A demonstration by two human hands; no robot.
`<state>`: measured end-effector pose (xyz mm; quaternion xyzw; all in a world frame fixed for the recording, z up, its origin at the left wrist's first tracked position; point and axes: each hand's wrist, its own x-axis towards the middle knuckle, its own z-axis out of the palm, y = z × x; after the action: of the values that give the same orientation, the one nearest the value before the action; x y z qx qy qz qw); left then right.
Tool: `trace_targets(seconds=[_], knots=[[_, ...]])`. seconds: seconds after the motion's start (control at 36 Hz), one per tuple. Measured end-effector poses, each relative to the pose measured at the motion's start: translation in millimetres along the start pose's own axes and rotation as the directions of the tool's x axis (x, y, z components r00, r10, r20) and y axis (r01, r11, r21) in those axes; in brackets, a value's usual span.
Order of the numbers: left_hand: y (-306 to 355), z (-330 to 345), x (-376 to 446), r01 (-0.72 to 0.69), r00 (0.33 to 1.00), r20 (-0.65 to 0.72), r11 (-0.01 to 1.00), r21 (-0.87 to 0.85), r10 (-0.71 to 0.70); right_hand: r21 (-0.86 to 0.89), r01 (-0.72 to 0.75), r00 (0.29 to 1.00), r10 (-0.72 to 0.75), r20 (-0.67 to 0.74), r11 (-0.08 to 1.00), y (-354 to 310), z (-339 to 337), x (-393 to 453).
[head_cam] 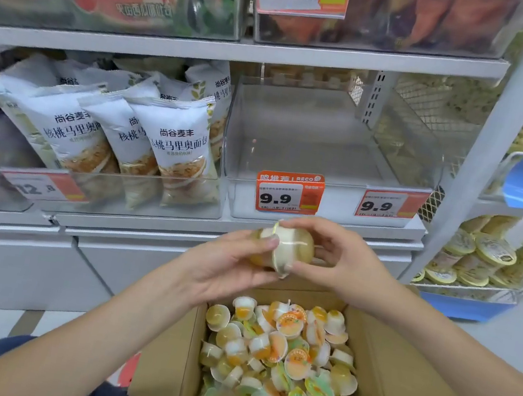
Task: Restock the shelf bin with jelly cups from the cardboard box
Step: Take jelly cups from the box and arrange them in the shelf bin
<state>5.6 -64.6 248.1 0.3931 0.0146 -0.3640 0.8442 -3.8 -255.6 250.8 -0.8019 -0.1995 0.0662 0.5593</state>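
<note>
fingers (pixel 272 242) of both hands are pinching two jelly cups (pixel 283 247) together.
they are being held above the box (pixel 395 383), probably for loading the bare bin (pixel 298 149).

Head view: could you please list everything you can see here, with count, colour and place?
held cups: two, yellowish, between both hands
boxed cups: many, yellow and orange, in box
box: one, brown, bottom centre
bin: one, clear, nearly bare, middle shelf
bread bags: several, white, left of bin
price tags: two reading 9.9, orange, on bin front
tubs: many, yellow, right rack
left hand: grips cups
right hand: grips cups
</note>
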Motion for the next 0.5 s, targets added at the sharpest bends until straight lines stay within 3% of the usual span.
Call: trace_targets(seconds=[0.08, 0.19, 0.36, 0.5], knots=[[3, 3, 9, -0.015, 0.993, -0.117, 1.0, 0.026, 0.018, 0.008, -0.01, 1.0, 0.01, 0.03, 1.0, 8, -4, 11], [7, 10, 24, -0.027, 0.988, -0.148, 0.997, 0.07, 0.037, -0.066, 0.025, 0.999, -0.027, -0.033, 0.998, 20, -5, 21], [18, 10, 37, 0.012, 0.997, -0.073, 0.992, 0.123, -0.003, -0.083, 0.05, 0.995, -0.057, -0.081, 0.995, 19, -22, 31], [18, 8, 44, 0.0, 0.994, -0.111, 0.984, 0.176, 0.02, -0.087, 0.031, 0.996, -0.038, -0.081, 0.996, 20, -25, 34]])
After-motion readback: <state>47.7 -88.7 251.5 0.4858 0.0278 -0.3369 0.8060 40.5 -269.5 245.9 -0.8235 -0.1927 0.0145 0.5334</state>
